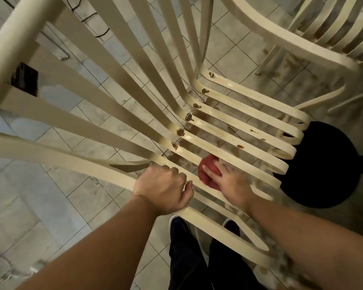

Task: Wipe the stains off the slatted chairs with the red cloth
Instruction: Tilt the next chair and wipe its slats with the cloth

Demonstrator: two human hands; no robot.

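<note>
A cream slatted chair [249, 114] fills the view, seen from above. Brown stains [180, 132] sit in a row where its back slats bend into the seat, and smaller spots [240, 146] dot the seat slats. My left hand [165, 190] grips the chair's nearest curved side slat with curled fingers. My right hand [228, 181] presses the red cloth [208, 170] flat against the near seat slats, fingers straight. Much of the cloth is hidden under that hand and the slats.
A second stained slatted chair [331, 26] stands at the upper right. A round black stool top [323, 164] sits right of the seat's front edge. Brown drips mark the tiled floor [50, 201] under the chair. My shoes [178, 225] stand just below the seat.
</note>
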